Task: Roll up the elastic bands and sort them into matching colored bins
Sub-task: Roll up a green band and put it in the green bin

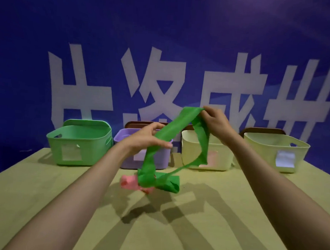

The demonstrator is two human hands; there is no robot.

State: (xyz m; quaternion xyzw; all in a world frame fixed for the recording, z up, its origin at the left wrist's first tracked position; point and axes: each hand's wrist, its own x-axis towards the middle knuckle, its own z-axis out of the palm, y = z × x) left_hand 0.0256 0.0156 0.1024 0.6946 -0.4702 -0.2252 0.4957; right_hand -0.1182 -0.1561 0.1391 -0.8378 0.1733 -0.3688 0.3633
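Green stretchy elastic band, pinched by left hand and right hand over mid-tabletop, trails onto a crumpled pink band; not yet rolled, it likely needs coiling before the green plastic bin.

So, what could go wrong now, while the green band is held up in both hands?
1. The lower end of the green band lies bunched on the pink band, so lifting more may drag the pink one along.
2. Below the left hand and right hand the band hangs in a twisted loop, so the roll may come out uneven.
3. The right hand seems to pinch only the end; it might slip.
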